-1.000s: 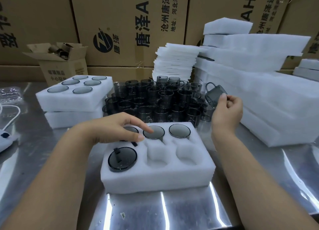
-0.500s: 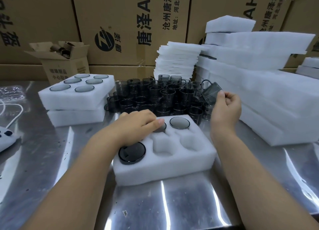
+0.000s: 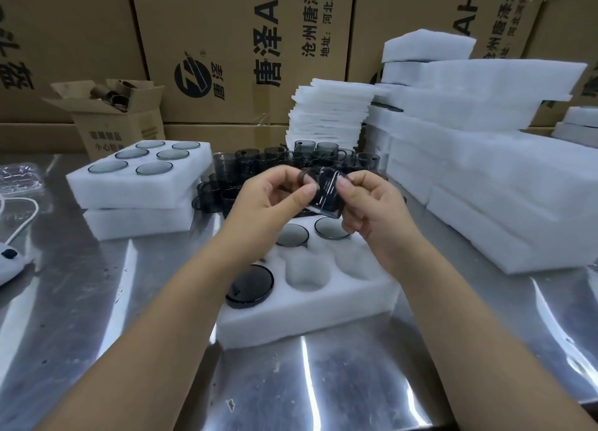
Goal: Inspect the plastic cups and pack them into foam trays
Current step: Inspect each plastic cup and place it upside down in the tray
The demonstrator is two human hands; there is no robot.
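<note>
Fingers [image 3: 344, 184] of the right hand [image 3: 378, 210] are curling round the right side of a smoky plastic cup [image 3: 326, 196]. The thumb and forefinger of the left hand [image 3: 268, 201] are pinching its left side, by what looks like the handle, though blur is smearing the detail. Both hands are holding the cup tilted in the air above the far edge of the foam tray [image 3: 310, 314], clear of it.

That tray is lying mid-table on the steel table [image 3: 323, 385], toward its near edge. Two seated cups [image 3: 292, 235] are showing in the tray's far row, and a dark cup [image 3: 249, 286] is filling the near-left pocket. Two empty pockets [image 3: 305, 273] are sitting beside it in the near row. The left wrist is hiding the far-left pocket.

Just beyond the tray, loose cups [image 3: 259, 165] are standing crowded together. Toward the left edge, a filled tray [image 3: 142, 184] with six cups is resting on a second foam block [image 3: 139, 223]. A white cable [image 3: 22, 215] is trailing at the left edge itself.

A stack of foam sheets [image 3: 330, 113] is rising behind the loose cups, and large foam slabs [image 3: 485, 178] are piling up along the right edge. A small open carton [image 3: 119, 123] is standing at the far-left corner. Printed cartons [image 3: 242, 42] are lining the far edge.
</note>
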